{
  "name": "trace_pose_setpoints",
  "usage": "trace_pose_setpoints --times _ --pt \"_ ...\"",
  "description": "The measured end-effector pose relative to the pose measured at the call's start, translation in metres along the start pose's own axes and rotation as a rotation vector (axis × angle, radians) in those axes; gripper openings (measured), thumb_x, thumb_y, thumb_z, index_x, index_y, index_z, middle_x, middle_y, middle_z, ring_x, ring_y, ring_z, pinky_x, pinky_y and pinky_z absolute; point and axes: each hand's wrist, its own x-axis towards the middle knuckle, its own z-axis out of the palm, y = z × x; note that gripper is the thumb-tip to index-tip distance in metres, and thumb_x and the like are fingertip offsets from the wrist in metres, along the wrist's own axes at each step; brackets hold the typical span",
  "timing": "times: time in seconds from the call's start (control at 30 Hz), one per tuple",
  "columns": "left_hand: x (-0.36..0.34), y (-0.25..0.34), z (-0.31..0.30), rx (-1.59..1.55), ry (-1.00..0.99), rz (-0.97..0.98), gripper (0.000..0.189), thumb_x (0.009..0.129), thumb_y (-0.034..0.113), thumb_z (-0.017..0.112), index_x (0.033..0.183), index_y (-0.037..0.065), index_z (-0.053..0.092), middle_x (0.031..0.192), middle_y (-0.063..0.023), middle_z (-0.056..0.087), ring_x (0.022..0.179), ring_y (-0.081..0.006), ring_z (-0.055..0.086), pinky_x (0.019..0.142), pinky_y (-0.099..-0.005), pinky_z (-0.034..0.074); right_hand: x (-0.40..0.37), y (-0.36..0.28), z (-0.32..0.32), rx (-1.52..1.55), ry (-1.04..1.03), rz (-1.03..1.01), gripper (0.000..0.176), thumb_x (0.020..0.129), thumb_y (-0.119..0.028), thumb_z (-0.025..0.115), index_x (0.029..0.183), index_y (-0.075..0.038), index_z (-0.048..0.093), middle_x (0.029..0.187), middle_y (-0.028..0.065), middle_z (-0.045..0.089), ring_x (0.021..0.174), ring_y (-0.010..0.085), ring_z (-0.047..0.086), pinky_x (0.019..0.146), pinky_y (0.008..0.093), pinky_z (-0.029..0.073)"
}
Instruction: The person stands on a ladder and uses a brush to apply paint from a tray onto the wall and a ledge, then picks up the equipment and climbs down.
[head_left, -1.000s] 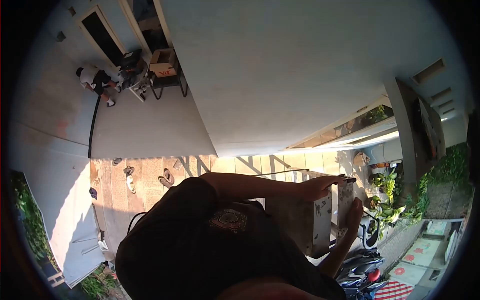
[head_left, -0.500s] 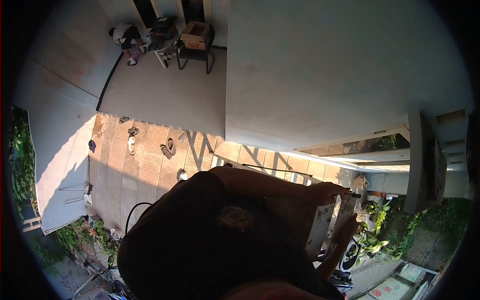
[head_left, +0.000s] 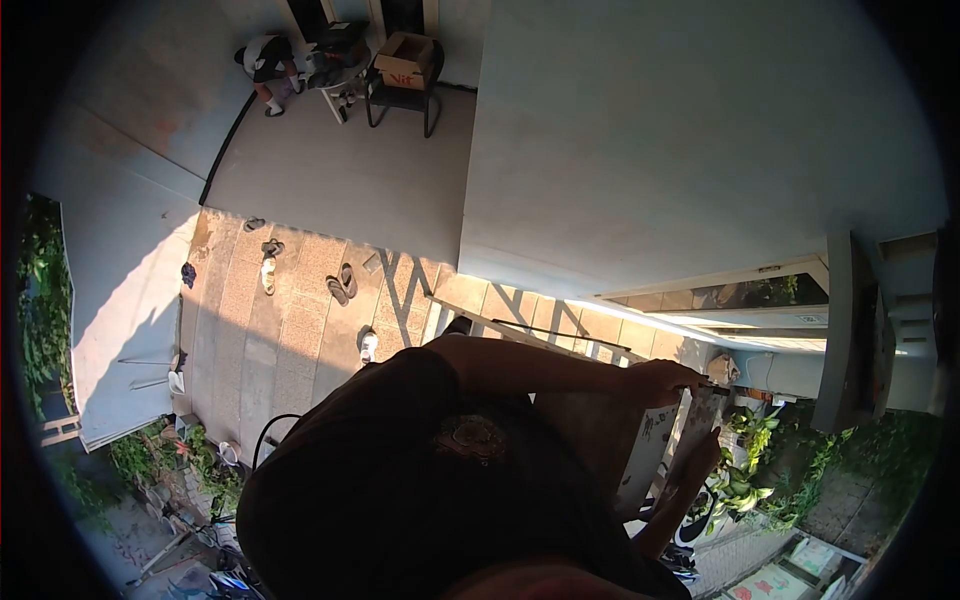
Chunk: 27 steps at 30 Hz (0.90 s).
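Note:
My left hand [head_left: 662,378] reaches across to the right with its fingers closed on a small dark object [head_left: 714,388], too small to make out, at the end of a pale, spotted board [head_left: 692,422]. Lower down, my right hand [head_left: 698,458] is beside the same board; its fingers are too dark to read. A white panel with dark marks [head_left: 645,455] slants between the board and my dark shirt [head_left: 420,480].
A white-edged frame [head_left: 560,342] stands beyond my left arm. Sandals [head_left: 342,285] and other footwear lie on the tiled floor [head_left: 300,320]. A bent-over person [head_left: 268,62] is near a chair [head_left: 405,98] bearing a carton [head_left: 404,62]. Leafy plants [head_left: 745,460] are at right.
The view has shifted a little, so the background appears further right and higher. A dark shape now shows beside the white-edged frame. Both hands stay near the spotted board.

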Motion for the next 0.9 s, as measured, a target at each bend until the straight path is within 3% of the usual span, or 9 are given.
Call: trace_pose_setpoints --times 0.1,0.33,0.37,0.4,0.5,0.57,0.63,0.67,0.9 --pt "0.0 -0.002 0.002 -0.004 0.028 0.018 0.064 0.075 -0.012 0.05 0.137 0.007 0.055 0.118 -0.0088 0.068 0.118 -0.0303 0.061 0.1 -0.0407 0.049 -0.002 -0.003 -0.005 0.015 -0.071 0.06 0.055 0.109 -0.037 0.025 0.144 0.001 0.044 0.127 0.0294 0.057 0.117 0.0427 0.055 0.099 0.0467 0.043" --pt "-0.001 0.003 0.0 0.002 0.013 -0.03 0.058 0.078 -0.011 0.052 0.134 0.004 0.055 0.115 -0.0108 0.069 0.115 -0.0308 0.063 0.097 -0.0414 0.05 -0.002 0.006 0.009 0.033 0.06 -0.016 0.056 0.109 -0.038 0.025 0.138 0.003 0.05 0.119 0.0294 0.061 0.11 0.0421 0.058 0.094 0.048 0.045" --pt "-0.001 0.001 0.001 0.0 0.018 -0.014 0.057 0.079 -0.011 0.053 0.134 0.004 0.055 0.115 -0.0113 0.069 0.115 -0.0308 0.063 0.096 -0.0416 0.05 -0.005 0.0 0.012 0.105 0.196 -0.123 0.046 0.11 -0.039 0.029 0.104 0.002 0.048 0.088 0.0165 0.049 0.083 0.0298 0.045 0.073 0.0443 0.037" --pt "-0.001 -0.001 0.004 -0.004 0.012 -0.016 0.057 0.079 -0.011 0.053 0.134 0.004 0.055 0.115 -0.0113 0.069 0.115 -0.0308 0.063 0.096 -0.0416 0.05 -0.011 -0.015 0.009 0.175 0.332 -0.229 0.059 0.11 -0.041 0.033 0.07 0.002 0.047 0.057 0.0035 0.037 0.056 0.0175 0.032 0.051 0.0405 0.029" --pt "-0.001 -0.004 0.003 0.014 0.015 0.005 0.055 0.08 -0.01 0.052 0.133 0.003 0.055 0.114 -0.0121 0.069 0.113 -0.0312 0.063 0.095 -0.0414 0.05 -0.02 -0.03 0.004 0.129 0.348 -0.223 0.058 0.11 -0.04 0.032 0.075 0.003 0.049 0.057 0.005 0.038 0.055 0.0178 0.032 0.051 0.0406 0.028" --pt "-0.001 -0.001 0.002 0.017 0.004 -0.02 0.058 0.079 -0.011 0.051 0.135 0.004 0.054 0.111 -0.0121 0.068 0.11 -0.0313 0.063 0.094 -0.0414 0.05 -0.033 -0.061 -0.012 0.201 0.21 -0.09 0.059 0.109 -0.042 0.031 0.082 0.006 0.053 0.061 0.0113 0.047 0.057 0.0246 0.04 0.054 0.0443 0.033" --pt "-0.001 0.001 0.001 0.0 0.002 -0.012 0.061 0.078 -0.012 0.05 0.137 0.004 0.054 0.109 -0.0117 0.067 0.109 -0.0308 0.063 0.093 -0.0412 0.05 -0.04 -0.07 -0.017 0.187 0.214 -0.08 0.059 0.109 -0.042 0.03 0.092 0.007 0.057 0.072 0.0183 0.057 0.066 0.0333 0.051 0.061 0.0483 0.038" --pt "0.0 0.002 0.0 -0.011 0.013 -0.005 0.063 0.078 -0.012 0.049 0.138 0.005 0.053 0.108 -0.0114 0.066 0.107 -0.0303 0.063 0.093 -0.041 0.05 -0.041 -0.069 -0.021 0.191 0.146 -0.038 0.058 0.109 -0.042 0.031 0.105 0.009 0.06 0.089 0.0246 0.063 0.081 0.0391 0.057 0.073 0.049 0.044" --pt "0.001 0.001 0.001 -0.024 -0.037 -0.027 0.069 0.075 -0.014 0.046 0.141 0.007 0.049 0.11 -0.0114 0.063 0.106 -0.0285 0.063 0.093 -0.0394 0.05 -0.061 -0.12 -0.036 0.354 0.268 -0.036 0.055 0.109 -0.036 0.035 0.094 0.009 0.061 0.081 0.0188 0.064 0.072 0.0287 0.056 0.07 0.043 0.047"
